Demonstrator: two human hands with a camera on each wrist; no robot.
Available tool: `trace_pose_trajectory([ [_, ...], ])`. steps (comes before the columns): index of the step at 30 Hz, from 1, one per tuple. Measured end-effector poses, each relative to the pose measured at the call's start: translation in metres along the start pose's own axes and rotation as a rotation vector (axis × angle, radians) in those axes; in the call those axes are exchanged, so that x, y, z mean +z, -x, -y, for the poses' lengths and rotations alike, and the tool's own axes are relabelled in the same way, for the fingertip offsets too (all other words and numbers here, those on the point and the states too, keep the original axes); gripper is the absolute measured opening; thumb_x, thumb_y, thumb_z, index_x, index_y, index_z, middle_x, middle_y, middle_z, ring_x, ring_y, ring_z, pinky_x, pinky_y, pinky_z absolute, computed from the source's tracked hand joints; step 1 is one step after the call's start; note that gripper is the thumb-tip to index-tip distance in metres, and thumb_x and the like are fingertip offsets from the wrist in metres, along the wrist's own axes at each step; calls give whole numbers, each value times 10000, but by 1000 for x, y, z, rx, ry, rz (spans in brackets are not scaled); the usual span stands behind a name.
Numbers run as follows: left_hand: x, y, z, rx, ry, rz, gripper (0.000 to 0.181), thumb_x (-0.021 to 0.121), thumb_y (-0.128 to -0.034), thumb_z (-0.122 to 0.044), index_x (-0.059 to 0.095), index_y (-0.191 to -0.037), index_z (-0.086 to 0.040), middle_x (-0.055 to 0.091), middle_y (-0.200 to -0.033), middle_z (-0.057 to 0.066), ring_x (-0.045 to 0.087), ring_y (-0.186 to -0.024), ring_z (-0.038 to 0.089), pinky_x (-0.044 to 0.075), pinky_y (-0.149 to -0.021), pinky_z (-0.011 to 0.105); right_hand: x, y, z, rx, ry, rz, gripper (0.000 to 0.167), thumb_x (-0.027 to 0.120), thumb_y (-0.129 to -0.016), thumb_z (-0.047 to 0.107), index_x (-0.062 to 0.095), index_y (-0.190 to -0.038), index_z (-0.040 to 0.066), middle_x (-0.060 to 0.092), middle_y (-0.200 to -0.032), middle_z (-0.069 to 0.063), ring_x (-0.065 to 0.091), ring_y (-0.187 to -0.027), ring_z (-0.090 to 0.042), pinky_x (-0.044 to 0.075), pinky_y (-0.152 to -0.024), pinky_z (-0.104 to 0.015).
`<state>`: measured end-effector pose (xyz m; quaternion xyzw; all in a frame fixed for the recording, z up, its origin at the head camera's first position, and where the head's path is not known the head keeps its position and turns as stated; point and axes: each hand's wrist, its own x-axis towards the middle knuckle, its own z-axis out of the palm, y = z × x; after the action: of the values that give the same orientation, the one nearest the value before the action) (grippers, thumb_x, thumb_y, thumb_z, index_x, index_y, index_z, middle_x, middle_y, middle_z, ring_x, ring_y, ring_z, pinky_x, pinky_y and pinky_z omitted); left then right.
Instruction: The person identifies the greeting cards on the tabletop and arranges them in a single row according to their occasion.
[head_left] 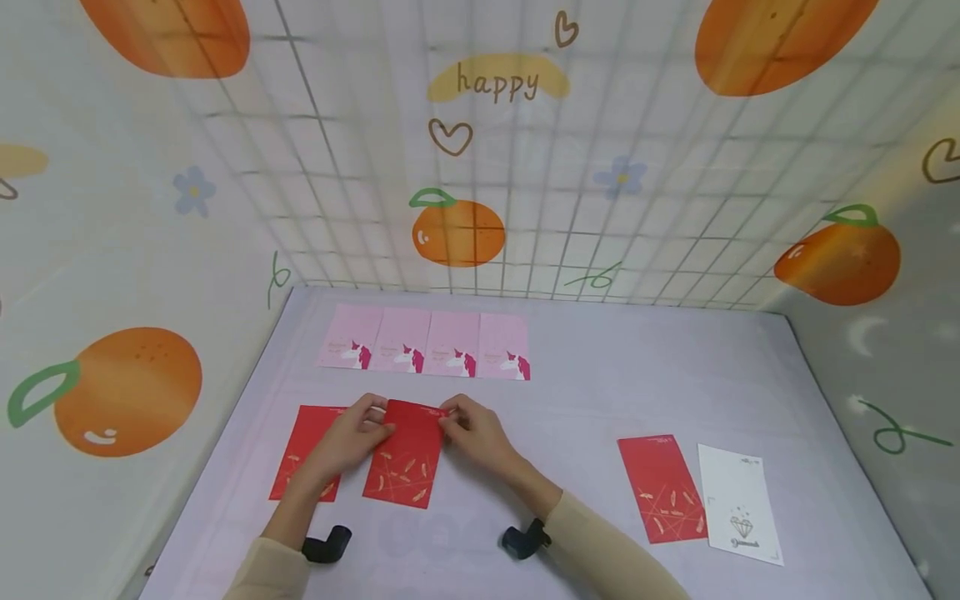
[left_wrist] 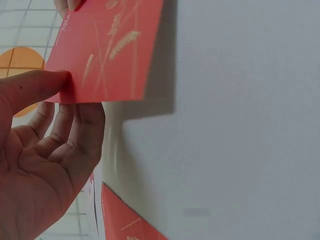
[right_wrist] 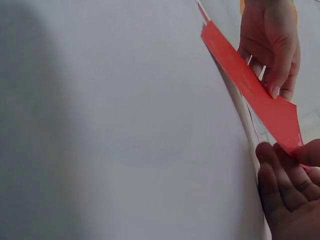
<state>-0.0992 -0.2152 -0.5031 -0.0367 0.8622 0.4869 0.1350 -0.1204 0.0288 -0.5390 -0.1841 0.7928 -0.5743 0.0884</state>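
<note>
Both hands hold a red card (head_left: 405,458) printed with gold wheat ears, raised a little above the table. My left hand (head_left: 347,442) pinches its left edge near the top; in the left wrist view the thumb (left_wrist: 50,84) lies on the printed face with the fingers behind. My right hand (head_left: 477,435) pinches the upper right corner, thumb on the face in the right wrist view. Another red card (head_left: 300,446) lies partly under the left hand and forearm. Whether the held card is a single sheet or an envelope, I cannot tell.
Several pink cards with a unicorn print (head_left: 453,342) lie in a row at the back. To the right, a third red card (head_left: 660,487) touches a white card (head_left: 738,500) with a diamond ring drawing. Patterned fabric walls (head_left: 480,167) stand behind and at both sides.
</note>
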Motion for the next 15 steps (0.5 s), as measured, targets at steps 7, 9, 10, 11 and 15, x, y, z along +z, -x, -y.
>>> trace_pose_trajectory([
  [7, 2, 0, -3, 9, 28, 14, 483, 774, -886, -250, 531, -1290, -150, 616, -1178, 102, 688, -891, 204, 594, -726, 346, -2, 2, -1, 47, -138, 13, 232, 657, -977, 163, 585, -1186, 94, 692, -940, -50, 706, -746, -215, 597, -670, -336],
  [9, 2, -1, -4, 16, 37, 22, 484, 768, -892, -253, 529, -1298, -143, 617, -1175, 109, 689, -892, 205, 593, -730, 348, -4, 3, -1, 60, -165, 15, 251, 661, -973, 160, 576, -1198, 87, 689, -942, -61, 707, -747, -230, 599, -663, -351],
  [10, 3, -1, -5, 18, 46, 27, 484, 766, -894, -252, 529, -1302, -142, 617, -1171, 111, 690, -892, 206, 593, -732, 348, -5, 3, -1, 65, -173, 15, 257, 663, -974, 162, 573, -1203, 88, 686, -939, -63, 706, -742, -232, 599, -657, -354],
  [11, 3, -1, -6, 18, 59, 33, 481, 763, -897, -250, 530, -1303, -139, 618, -1166, 115, 691, -892, 207, 594, -732, 352, -6, 3, -2, 69, -179, 14, 263, 665, -973, 163, 571, -1207, 88, 682, -936, -63, 704, -734, -233, 599, -648, -355],
  [15, 7, -3, -12, 13, 129, 64, 464, 752, -908, -225, 529, -1307, -141, 617, -1150, 114, 696, -894, 213, 594, -736, 355, -15, 5, 0, 78, -191, 7, 279, 669, -969, 171, 570, -1219, 98, 668, -933, -72, 696, -703, -245, 596, -625, -356],
])
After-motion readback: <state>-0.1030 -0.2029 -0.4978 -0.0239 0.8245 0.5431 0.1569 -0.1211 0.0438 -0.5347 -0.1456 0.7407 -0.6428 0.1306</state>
